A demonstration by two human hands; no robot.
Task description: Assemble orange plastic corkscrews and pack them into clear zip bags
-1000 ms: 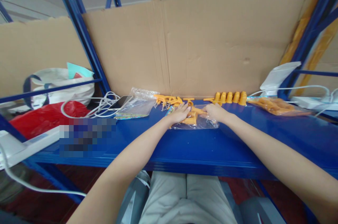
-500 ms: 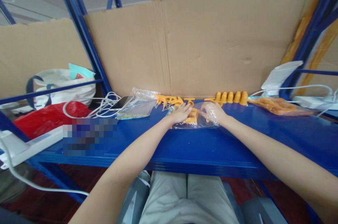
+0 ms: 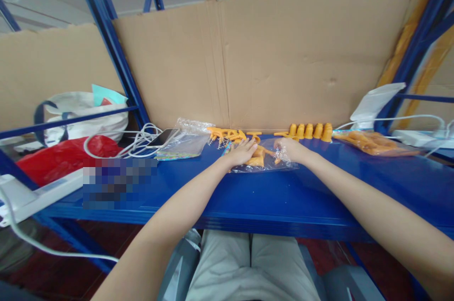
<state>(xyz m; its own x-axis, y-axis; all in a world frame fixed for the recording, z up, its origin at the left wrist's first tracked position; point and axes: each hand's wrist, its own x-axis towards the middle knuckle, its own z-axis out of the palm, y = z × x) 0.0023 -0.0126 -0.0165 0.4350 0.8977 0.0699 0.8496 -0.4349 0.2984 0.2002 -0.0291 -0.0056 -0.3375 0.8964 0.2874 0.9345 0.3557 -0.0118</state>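
Observation:
A clear plastic bag (image 3: 268,164) lies flat on the blue shelf, with orange plastic parts (image 3: 256,157) inside it. Flat across the bag's left part rests my left hand (image 3: 241,152), fingers stretched out and open. My right hand (image 3: 291,150) is closed at the bag's right end, gripping the crumpled film; its fingertips are partly hidden. Just behind the hands are loose orange pieces (image 3: 227,133) and a row of orange cups (image 3: 309,131) stood upside down.
A second bag of orange parts (image 3: 372,142) lies to the right. On the left are empty-looking plastic bags (image 3: 187,142), a phone (image 3: 166,137), white cables (image 3: 142,142), a red bag (image 3: 71,159) and a power strip (image 3: 60,192). A cardboard panel (image 3: 276,55) stands behind.
My right hand has shifted slightly to the right with the bag's end, and its film looks more drawn out. My left hand stays in place on the bag.

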